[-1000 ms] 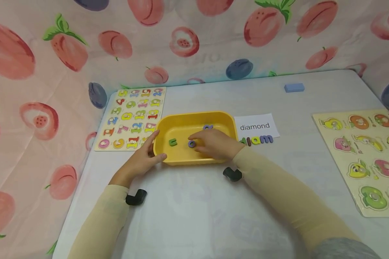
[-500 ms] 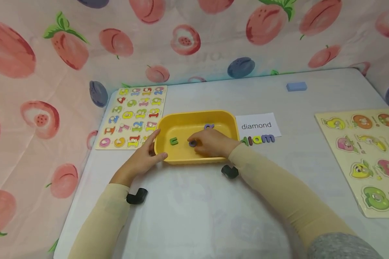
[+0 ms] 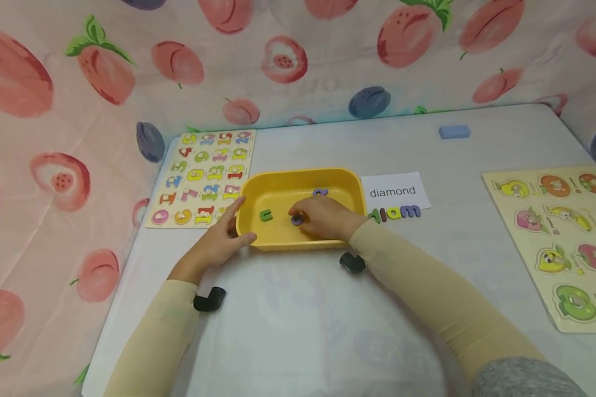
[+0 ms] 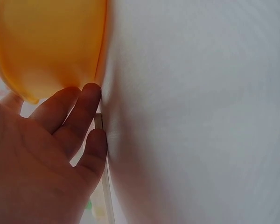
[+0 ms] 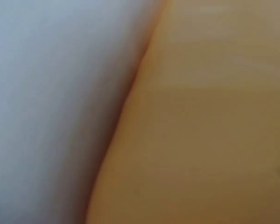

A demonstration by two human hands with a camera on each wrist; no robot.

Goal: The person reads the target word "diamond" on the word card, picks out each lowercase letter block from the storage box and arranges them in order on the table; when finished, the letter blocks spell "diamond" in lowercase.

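A yellow plastic basin (image 3: 278,242) stands on the white-covered table. My left hand (image 3: 218,240) rests against its left end, thumb at the front corner and relaxed fingers along the outer wall. The left wrist view shows those fingers (image 4: 86,102) touching the basin's outside. My right hand (image 3: 326,216) reaches inside and pinches a small purple letter o (image 3: 297,220) close to the basin floor. A green letter (image 3: 265,215), looking like n or u, lies to its left. Another purple letter (image 3: 320,192) lies behind my right hand. The right wrist view holds only the basin wall (image 5: 191,130) and tablecloth.
Right of the basin lies a white card (image 3: 396,191) printed "diamond", with coloured letters (image 3: 394,213) reading "diam" below. A number puzzle board (image 3: 198,179) sits left, a fruit puzzle board (image 3: 556,248) right. A blue block (image 3: 454,132) lies at the back right.
My right fingers have closed in on the purple letter o, which has turned and shifted slightly right. The left hand stays at the basin's end. The whole view has drifted slightly.
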